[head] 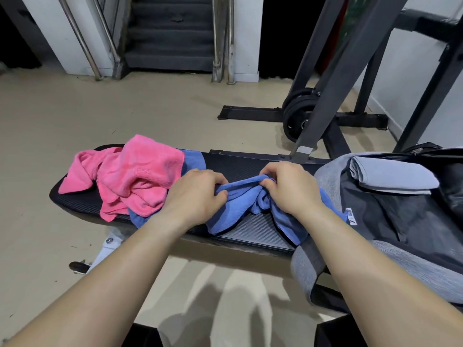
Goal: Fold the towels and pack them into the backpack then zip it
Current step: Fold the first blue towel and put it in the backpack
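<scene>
A crumpled blue towel lies across the middle of the black bench. My left hand pinches its upper edge on the left, and my right hand grips the bunched cloth on the right. Pink towels lie in a loose heap on the bench's left end, with more blue cloth showing under them. An open grey and black backpack rests on the bench's right end. A folded grey towel lies inside its opening.
A dark metal rack with black weight plates stands behind the bench on the right. Beige floor spreads to the left and behind. Stairs with steel railings rise at the back. The bench's white metal leg shows below left.
</scene>
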`<move>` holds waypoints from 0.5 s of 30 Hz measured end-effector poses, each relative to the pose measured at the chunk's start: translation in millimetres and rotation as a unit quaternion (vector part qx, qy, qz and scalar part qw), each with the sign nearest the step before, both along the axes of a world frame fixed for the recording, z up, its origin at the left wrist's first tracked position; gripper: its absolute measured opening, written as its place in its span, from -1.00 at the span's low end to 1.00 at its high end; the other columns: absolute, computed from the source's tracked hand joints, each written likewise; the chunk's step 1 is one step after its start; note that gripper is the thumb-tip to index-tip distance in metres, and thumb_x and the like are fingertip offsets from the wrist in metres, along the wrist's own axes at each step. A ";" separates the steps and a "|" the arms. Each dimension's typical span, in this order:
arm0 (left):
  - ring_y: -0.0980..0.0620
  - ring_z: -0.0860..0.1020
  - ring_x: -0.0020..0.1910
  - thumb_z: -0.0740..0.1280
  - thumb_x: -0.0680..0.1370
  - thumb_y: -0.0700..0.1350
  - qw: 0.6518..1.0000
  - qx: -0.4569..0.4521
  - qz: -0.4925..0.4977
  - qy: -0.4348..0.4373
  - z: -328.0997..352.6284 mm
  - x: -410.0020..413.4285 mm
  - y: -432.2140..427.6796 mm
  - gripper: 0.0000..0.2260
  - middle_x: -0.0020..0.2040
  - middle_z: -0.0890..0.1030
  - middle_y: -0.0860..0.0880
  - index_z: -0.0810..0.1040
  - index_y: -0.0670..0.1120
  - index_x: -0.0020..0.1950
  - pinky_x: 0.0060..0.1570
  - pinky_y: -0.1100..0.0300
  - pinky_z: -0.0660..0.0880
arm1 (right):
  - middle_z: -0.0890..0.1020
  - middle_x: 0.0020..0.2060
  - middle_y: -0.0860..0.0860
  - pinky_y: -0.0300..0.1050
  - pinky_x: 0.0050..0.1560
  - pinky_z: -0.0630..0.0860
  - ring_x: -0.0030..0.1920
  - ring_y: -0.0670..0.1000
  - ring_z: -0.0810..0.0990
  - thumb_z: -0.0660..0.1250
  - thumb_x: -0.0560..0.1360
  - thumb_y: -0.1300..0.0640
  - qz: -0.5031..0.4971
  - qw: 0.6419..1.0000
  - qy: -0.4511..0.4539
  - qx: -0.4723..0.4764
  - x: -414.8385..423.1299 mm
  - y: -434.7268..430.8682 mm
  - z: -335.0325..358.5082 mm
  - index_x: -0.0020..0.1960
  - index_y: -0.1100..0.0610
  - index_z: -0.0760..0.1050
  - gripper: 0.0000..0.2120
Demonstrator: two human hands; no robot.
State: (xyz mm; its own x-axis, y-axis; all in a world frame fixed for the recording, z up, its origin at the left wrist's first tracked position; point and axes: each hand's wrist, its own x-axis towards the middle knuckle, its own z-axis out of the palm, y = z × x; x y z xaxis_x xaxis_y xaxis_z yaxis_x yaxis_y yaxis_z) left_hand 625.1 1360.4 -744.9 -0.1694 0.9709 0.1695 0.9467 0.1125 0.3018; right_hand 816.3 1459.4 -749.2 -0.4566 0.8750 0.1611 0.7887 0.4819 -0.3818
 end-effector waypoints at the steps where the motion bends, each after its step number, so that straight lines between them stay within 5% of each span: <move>1: 0.00 0.52 -0.02 0.33 0.54 0.03 1.000 0.002 0.008 0.004 2.1 -1.8 0.7 -0.88 -0.14 0.57 0.17 0.61 0.17 0.05 -0.18 0.10 0.47 | 0.64 -0.04 -0.11 -0.07 -0.10 0.41 0.06 0.02 0.56 0.30 0.59 -0.01 -0.010 1.000 -0.002 0.005 1.1 0.6 1.2 0.04 -0.13 0.58 -0.91; 4: 0.00 0.54 -0.04 0.40 0.53 0.12 0.999 0.007 0.040 0.005 8.8 -8.1 -1.0 -0.88 -0.09 0.62 0.13 0.61 0.14 0.01 -0.19 0.10 0.46 | 0.63 -0.03 -0.09 -0.07 -0.11 0.37 0.06 0.06 0.57 0.32 0.58 -0.01 -0.047 0.999 -0.012 0.009 5.7 2.6 4.2 0.02 -0.12 0.57 -0.93; 9: 0.03 0.53 -0.24 0.49 0.45 0.15 0.996 0.011 0.043 -0.079 14.0 -16.5 -4.6 -0.78 -0.29 0.58 0.11 0.52 0.08 -0.23 -0.25 0.10 0.44 | 0.62 -0.06 -0.08 -0.05 -0.12 0.42 0.04 0.09 0.59 0.36 0.54 -0.02 -0.065 0.997 -0.048 -0.016 14.9 6.5 8.4 -0.03 -0.13 0.55 -0.99; 15: 0.11 0.53 -0.23 0.51 0.43 0.13 0.993 0.037 -0.017 -0.107 14.4 8.4 -4.8 -0.81 -0.27 0.57 0.12 0.53 0.13 -0.20 -0.19 0.06 0.50 | 0.57 -0.37 -0.16 -0.04 -0.12 0.52 -0.26 -0.16 0.53 0.47 0.46 -0.14 0.136 0.983 0.063 -0.108 2.3 -15.8 25.7 0.20 -0.19 0.58 -0.68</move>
